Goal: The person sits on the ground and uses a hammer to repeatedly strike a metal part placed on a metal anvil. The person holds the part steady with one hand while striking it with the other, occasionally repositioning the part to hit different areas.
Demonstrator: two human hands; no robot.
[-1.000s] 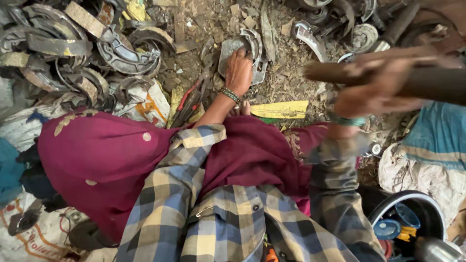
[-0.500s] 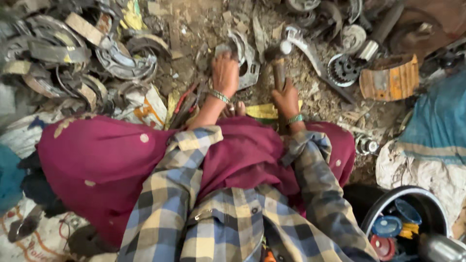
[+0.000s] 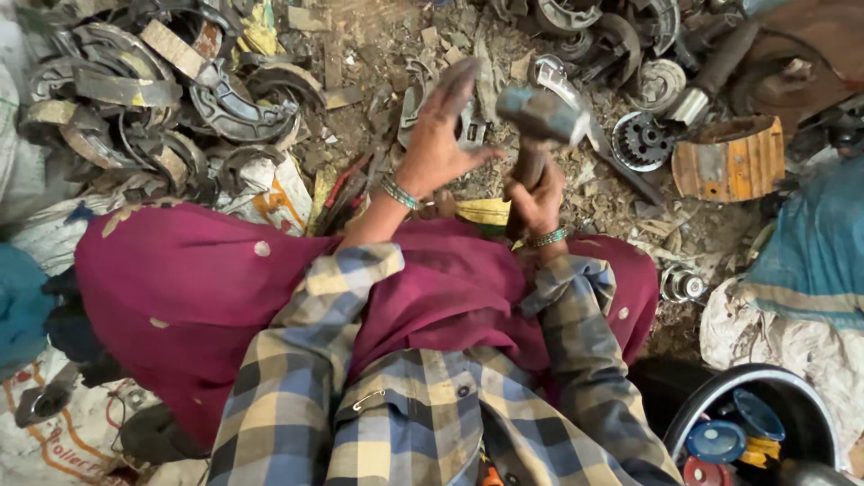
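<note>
Head camera looks down (close overhead).

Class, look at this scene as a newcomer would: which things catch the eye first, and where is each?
At top centre, the right hand grips a hammer raised over the littered ground, beside the open left hand. A magenta cloth covers the lap at left. Curved metal scrap pieces pile up at top left.

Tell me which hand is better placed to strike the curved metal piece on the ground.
Right. The right hand grips the hammer raised above the curved metal piece; the left hand is open, holding nothing.
</note>
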